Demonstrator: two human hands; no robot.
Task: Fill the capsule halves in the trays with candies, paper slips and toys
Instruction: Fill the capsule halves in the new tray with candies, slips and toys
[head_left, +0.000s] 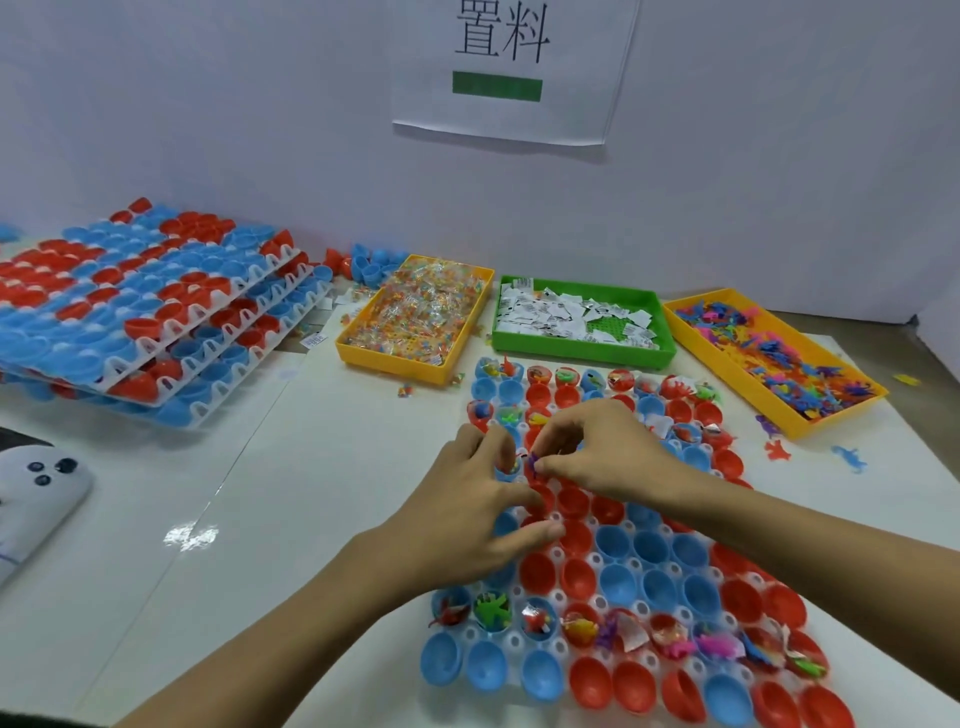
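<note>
Nearest to me sat the white plastic tray (558, 597), a grid of round sockets holding egg-shaped capsule halves (613, 543) in glossy red and blue. Its closest row stood hollow, while the row behind carried rubbery little toys and crinkled paper. Over the middle of the tray my two hands met. My left hand (470, 512) lay low across the sockets with its fingers curled loosely; whether it gripped anything I could not tell. My right hand (597, 454) hovered just beside it, thumb and forefinger pinching a small purple toy (534, 460) above a red half. The far rows of the tray were partly filled with toys and slips.

Beyond the tray, three shallow rectangular bins lined the smooth white worktop (311, 467). The left yellow bin (415, 317) brimmed with candies (426, 306) in clear, shiny wrappers. The green bin (582, 325) held small white paper slips (561, 312) printed in black. The right yellow bin (769, 353) was heaped with spiky, bright toys (779, 348), and a few had spilled onto the worktop near it.

Far left, a stack of trays (156, 312) loaded with red and blue halves leaned unevenly. Behind everything, a white paper sign (514, 67) with black characters and a green bar hung on the pale wall.
</note>
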